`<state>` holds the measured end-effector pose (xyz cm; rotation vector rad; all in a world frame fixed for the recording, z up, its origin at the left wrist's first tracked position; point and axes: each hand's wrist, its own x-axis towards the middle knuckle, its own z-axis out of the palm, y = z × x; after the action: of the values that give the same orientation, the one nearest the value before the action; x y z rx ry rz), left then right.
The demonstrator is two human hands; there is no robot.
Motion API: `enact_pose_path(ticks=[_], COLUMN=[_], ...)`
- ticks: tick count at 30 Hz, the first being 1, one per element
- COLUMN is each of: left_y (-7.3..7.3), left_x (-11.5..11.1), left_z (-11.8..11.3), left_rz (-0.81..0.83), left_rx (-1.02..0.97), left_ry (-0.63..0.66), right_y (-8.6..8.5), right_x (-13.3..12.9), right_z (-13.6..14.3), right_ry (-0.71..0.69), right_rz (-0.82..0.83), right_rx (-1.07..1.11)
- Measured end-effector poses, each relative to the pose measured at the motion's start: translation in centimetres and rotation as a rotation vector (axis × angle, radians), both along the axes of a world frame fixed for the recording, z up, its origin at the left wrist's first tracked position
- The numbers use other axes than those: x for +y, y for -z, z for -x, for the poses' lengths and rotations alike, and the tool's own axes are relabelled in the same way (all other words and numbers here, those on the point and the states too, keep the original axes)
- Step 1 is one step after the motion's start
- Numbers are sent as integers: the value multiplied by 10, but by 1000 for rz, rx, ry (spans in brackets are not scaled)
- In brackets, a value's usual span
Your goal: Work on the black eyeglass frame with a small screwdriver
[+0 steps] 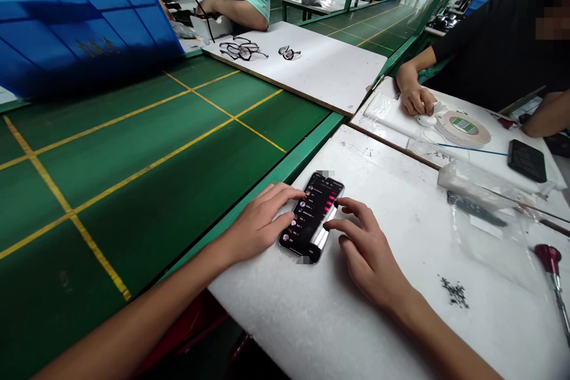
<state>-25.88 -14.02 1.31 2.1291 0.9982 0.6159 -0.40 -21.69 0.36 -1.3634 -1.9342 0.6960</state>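
Observation:
A phone [310, 217] with a lit dark screen lies flat on the white tabletop [285, 309]. My left hand [262, 219] rests at its left side, thumb and forefinger apart and touching the edge. On the right side, my right hand [363, 237] has its fingers spread and bent, with fingertips at the phone's right edge and over the screen. Neither hand grips anything. A pile of small dark pieces [454, 293] lies to the right of my right hand, and a red-handled screwdriver [550, 261] is at the far right.
Clear plastic bags [485, 214] lie on the right. A green belt [155, 148] with yellow lines runs along the left, below a blue bin [89, 29]. Glasses [243, 49] sit on a white board ahead. Two people work nearby; one's hand [417, 98] is beside a tape roll [464, 126].

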Motion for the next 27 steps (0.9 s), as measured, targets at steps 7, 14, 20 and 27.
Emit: enact_pose_path(ticks=[7,14,20,27], left_y=[3,0,0,1], left_x=[1,1,1,0], left_z=[2,0,0,0], left_rz=[-9,-1,-7,-15], left_rx=[4,17,10,6], left_ry=[-2,3,2,8], right_y=[0,0,-2,0], right_x=[0,0,0,0], right_z=[1,1,1,1], right_ry=[1,27,-2,-13], right_rz=[-12,-4,-16,-10], right_rx=[6,9,6,-5])
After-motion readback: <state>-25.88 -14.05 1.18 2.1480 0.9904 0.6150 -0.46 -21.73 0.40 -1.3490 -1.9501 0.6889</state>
